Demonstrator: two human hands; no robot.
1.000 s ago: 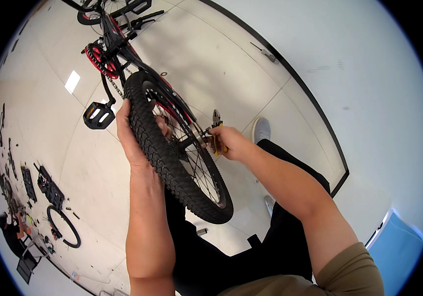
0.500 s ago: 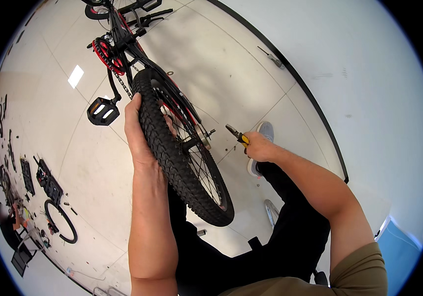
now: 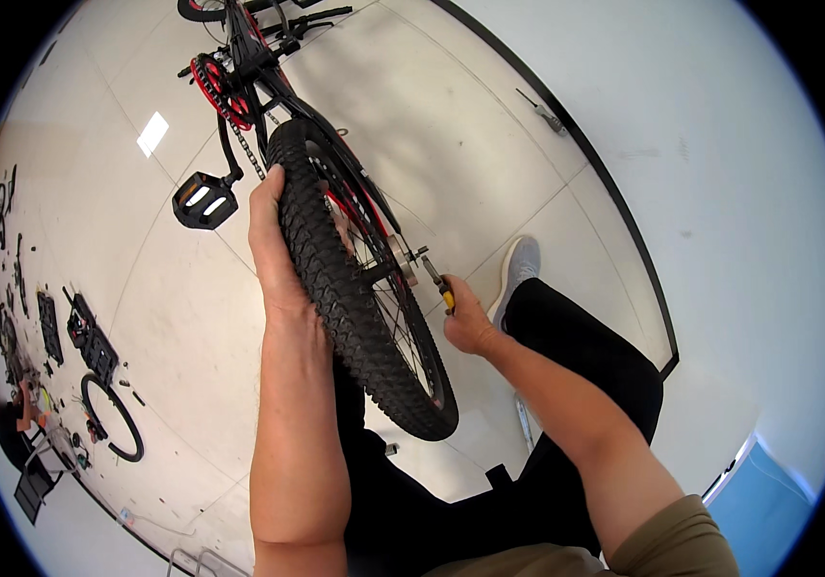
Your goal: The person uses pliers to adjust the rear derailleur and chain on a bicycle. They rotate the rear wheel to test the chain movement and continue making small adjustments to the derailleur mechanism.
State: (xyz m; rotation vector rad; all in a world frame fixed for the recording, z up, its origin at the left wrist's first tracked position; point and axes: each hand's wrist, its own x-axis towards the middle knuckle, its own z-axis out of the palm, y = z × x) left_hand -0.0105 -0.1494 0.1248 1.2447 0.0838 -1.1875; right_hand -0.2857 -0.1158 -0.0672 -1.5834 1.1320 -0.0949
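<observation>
A black and red bicycle lies ahead of me, its knobbly wheel pointing toward my lap. My left hand is wrapped round the tyre's left side, thumb along the tread and fingertips showing between the spokes. In my right hand is a pair of pliers with yellow and black handles, closed in my fist. The jaws are right by the axle end on the wheel's right side; whether they touch it I cannot tell. To the left hangs a black pedal on its crank.
A screwdriver lies by the dark skirting at the right wall. A silver tool rests on the floor between my legs. Far left, a person sits among scattered bicycle parts, a loose wheel and tool cases.
My right hand has brought the pliers left and down to the axle end. My right knee has swung outward. The left hand keeps its hold, and the pedal has tilted a little.
</observation>
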